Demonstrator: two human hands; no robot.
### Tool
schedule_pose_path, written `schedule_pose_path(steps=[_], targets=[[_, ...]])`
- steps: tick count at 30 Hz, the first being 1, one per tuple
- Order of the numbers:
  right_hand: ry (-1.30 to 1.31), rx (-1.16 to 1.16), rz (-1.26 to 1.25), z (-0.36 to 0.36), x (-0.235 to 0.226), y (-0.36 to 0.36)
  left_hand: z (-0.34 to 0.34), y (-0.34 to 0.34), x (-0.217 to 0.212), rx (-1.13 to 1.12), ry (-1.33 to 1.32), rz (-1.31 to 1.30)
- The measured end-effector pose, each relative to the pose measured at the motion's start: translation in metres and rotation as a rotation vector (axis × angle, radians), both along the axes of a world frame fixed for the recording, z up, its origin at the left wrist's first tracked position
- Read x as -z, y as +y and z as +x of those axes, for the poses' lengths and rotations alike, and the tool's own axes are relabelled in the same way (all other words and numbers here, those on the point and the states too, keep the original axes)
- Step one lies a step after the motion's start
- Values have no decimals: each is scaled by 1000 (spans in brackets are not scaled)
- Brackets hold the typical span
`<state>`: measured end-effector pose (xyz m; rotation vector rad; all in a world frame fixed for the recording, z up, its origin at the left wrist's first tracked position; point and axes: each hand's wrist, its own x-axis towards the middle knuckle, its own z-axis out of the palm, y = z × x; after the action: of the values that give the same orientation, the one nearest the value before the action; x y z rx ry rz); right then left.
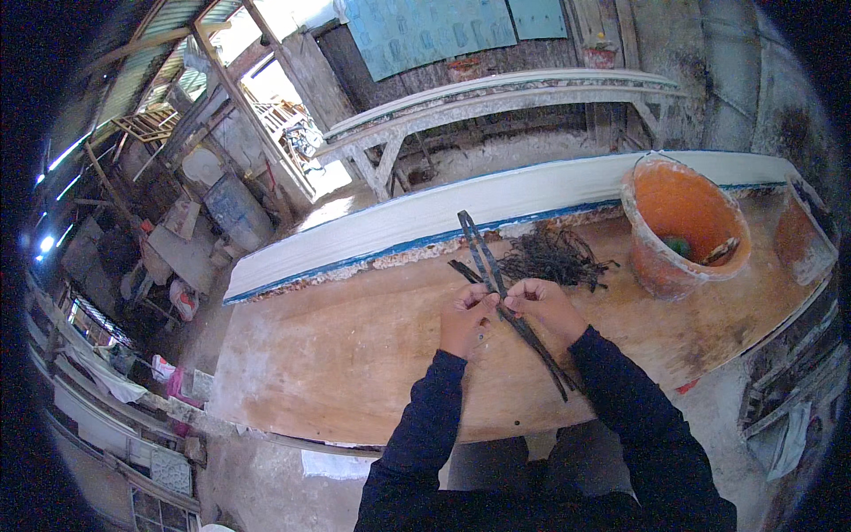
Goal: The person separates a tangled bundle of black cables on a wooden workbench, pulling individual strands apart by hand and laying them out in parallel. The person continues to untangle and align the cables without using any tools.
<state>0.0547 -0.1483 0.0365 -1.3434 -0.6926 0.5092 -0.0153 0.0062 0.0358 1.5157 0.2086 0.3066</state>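
Thin black strips (537, 347) cross between my hands above the wooden table, one looped upward and others trailing down to the right. My left hand (465, 317) pinches them at the crossing with thumb and forefinger. Close beside it, my right hand (546, 308) also has its fingertips closed on the strips. Whether they are rubber or another material I cannot tell. Just beyond my hands lies a tangled heap of similar dark strips (554, 254).
The plywood table (337, 355) carries a long white moulding with a blue edge (399, 235) along its far side. An orange bucket (645, 266) with a few things inside stands at the right, next to another worn container (802, 232). A long bench (496, 96) is behind.
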Motion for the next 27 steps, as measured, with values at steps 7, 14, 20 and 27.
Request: schedule_pose_path(steps=[7, 14, 20, 27], targets=[[-63, 73, -44, -4, 2, 3, -3, -3, 2, 0, -64, -6], [-68, 117, -5, 1, 11, 5, -1, -2, 3, 40, -98, 23], [-59, 158, -6, -3, 5, 7, -3, -3, -1, 50, -86, -45], [-110, 202, -22, -6, 1, 6, -2, -5, -3, 109, -127, 90]])
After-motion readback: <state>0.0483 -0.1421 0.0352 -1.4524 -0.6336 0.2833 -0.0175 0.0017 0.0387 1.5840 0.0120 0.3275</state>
